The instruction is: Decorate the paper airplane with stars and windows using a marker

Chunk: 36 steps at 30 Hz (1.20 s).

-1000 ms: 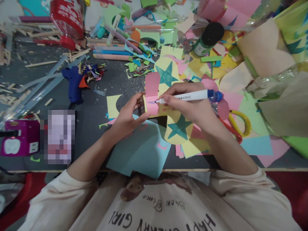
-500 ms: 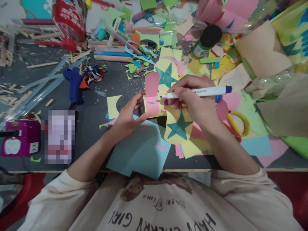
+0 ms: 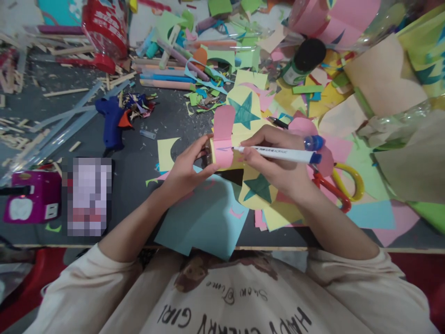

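Observation:
My left hand (image 3: 186, 167) grips the brown left end of a paper-wrapped craft between thumb and fingers. A pink paper strip (image 3: 224, 123) with blue pen strokes wraps the craft and sticks up in a rounded tab. Yellow paper wings (image 3: 248, 185) with green stars spread from the craft above and below; part of the lower wing is hidden by my right hand. My right hand (image 3: 287, 174) holds a white acrylic marker (image 3: 278, 153), its blue end pointing right. The marker's tip is at the right edge of the pink strip, by the strokes.
On the left lie a blue glue gun (image 3: 110, 120), a phone (image 3: 88, 197) and a purple box (image 3: 33, 197). Scissors (image 3: 358, 183) rest right of my right wrist. Markers (image 3: 170, 79), a dark-capped jar (image 3: 306, 60) and paper scraps crowd the back. Blue paper (image 3: 205, 213) lies in front.
My right hand has shifted slightly down, and the marker now tilts down to the right, its tip closer to the strokes. A black pen and more of the scissors have come into sight.

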Each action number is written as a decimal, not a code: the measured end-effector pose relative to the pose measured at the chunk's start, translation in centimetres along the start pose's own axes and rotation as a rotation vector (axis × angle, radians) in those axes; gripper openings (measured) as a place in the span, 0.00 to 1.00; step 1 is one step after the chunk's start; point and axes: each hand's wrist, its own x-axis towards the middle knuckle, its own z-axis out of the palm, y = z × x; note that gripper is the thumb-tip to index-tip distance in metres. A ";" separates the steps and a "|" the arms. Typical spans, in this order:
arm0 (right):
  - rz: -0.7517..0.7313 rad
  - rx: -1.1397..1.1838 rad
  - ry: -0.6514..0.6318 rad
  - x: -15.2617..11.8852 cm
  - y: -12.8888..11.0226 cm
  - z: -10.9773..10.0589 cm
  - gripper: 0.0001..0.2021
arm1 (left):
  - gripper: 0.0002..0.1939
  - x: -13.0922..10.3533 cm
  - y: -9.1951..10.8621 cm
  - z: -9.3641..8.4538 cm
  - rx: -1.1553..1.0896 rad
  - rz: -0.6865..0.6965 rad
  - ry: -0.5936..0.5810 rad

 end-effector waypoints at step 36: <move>-0.291 -0.351 -0.253 -0.3 0.7 0.3 0.12 | 0.43 0.2 -0.1 0.1 -0.032 -0.029 0.009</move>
